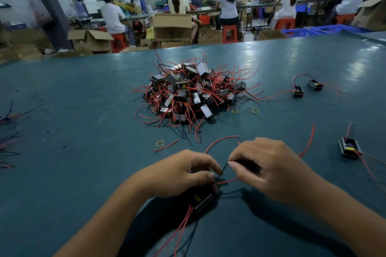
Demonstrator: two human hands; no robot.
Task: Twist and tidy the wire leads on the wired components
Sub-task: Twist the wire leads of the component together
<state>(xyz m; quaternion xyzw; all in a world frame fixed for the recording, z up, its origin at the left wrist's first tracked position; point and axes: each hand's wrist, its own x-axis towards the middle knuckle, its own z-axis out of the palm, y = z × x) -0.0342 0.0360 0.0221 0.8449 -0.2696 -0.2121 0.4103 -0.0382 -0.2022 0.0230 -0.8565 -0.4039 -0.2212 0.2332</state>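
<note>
While the left hand (183,173) curls its fingers around a small black boxy component (201,200) with a yellow patch on its side, holding it just above the worktop (73,94), the right hand (269,169) pinches a thin black wire lead (222,170) between thumb and forefinger, the lead running taut down to the left thumb. Red leads (183,227) trail from the component toward the camera, and another red lead (219,142) arcs over between both hands. Beyond them lies a heap of like components (192,92), dark blocks with dull metal faces tangled in red wire. Yellow rubber bands (160,143) lie flat near the heap. Three separate components (349,149) sit to the right, their leads spread loose. Farther back, open cardboard boxes (172,27) stand on the floor and blue plastic crates (298,32) sit at the worktop's far edge; their contents cannot be seen. No writing is legible anywhere. The worktop surface is teal, smooth and slightly glossy.
</note>
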